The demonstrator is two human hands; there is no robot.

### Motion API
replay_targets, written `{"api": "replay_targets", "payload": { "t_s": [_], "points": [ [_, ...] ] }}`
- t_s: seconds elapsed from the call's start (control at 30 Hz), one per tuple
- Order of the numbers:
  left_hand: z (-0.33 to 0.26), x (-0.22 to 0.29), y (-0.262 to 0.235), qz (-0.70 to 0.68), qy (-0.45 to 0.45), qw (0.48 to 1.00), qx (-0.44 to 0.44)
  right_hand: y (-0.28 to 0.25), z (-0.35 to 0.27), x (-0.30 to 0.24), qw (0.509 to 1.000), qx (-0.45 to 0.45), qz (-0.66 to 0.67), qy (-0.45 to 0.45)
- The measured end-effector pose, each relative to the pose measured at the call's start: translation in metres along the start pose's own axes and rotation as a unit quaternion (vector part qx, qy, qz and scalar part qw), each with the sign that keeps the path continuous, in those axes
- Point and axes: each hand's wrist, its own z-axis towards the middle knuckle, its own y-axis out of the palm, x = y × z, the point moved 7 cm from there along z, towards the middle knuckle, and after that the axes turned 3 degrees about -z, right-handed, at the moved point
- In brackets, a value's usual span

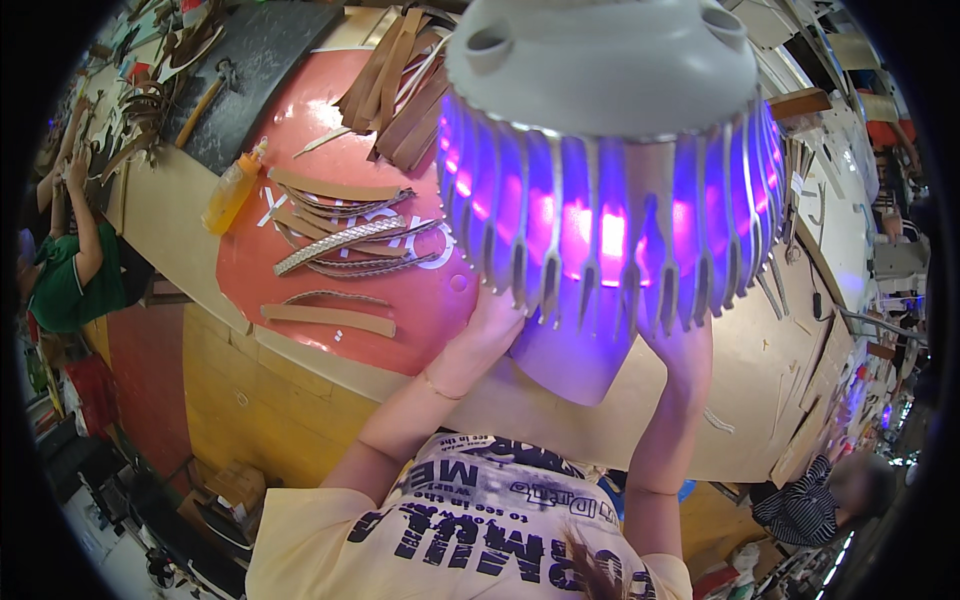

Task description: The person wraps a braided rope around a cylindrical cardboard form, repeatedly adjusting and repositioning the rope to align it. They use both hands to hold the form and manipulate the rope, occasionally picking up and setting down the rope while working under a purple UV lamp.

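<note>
A large grey lamp [610, 80] with metal fins and glowing violet light blocks much of the work in front of me. Below its left side shows the back of my left hand [497, 322], its fingers hidden behind the fins. My right hand [678, 345] is under the lamp's right side, and its fingers are hidden too. Between both hands a smooth sheet [575, 368], tinted violet, reaches over the table edge toward me. What the hands grip cannot be made out. To the left, braided and flat strips [345, 243] lie on a red mat [400, 335].
A squeeze bottle of orange-yellow liquid [230, 197] stands at the mat's left edge. Beyond are brown strips [400, 90], a black slab [245, 90] and a hammer [203, 108]. A person in green [75, 270] works at far left; another in stripes [800, 503] sits at right.
</note>
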Motion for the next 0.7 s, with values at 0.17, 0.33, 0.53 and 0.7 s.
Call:
{"api": "replay_targets", "payload": {
  "t_s": [0.17,0.33,0.53,0.7],
  "points": [
    [-0.008,-0.002,-0.001,0.23,0.127,0.965,-0.021,0.0,0.001,0.0,1.0,0.002,0.003,0.001],
    [-0.019,0.001,0.01,0.514,0.374,0.771,-0.043,0.0,0.001,0.003,1.0,0.003,0.005,0.004],
    [-0.015,-0.001,0.013,0.495,0.293,0.817,-0.031,-0.002,0.004,0.012,1.0,0.0,0.011,0.016],
    [-0.003,0.035,0.022,0.344,0.151,0.927,0.014,0.004,0.014,0.02,0.999,-0.005,0.011,0.033]
  ]
}}
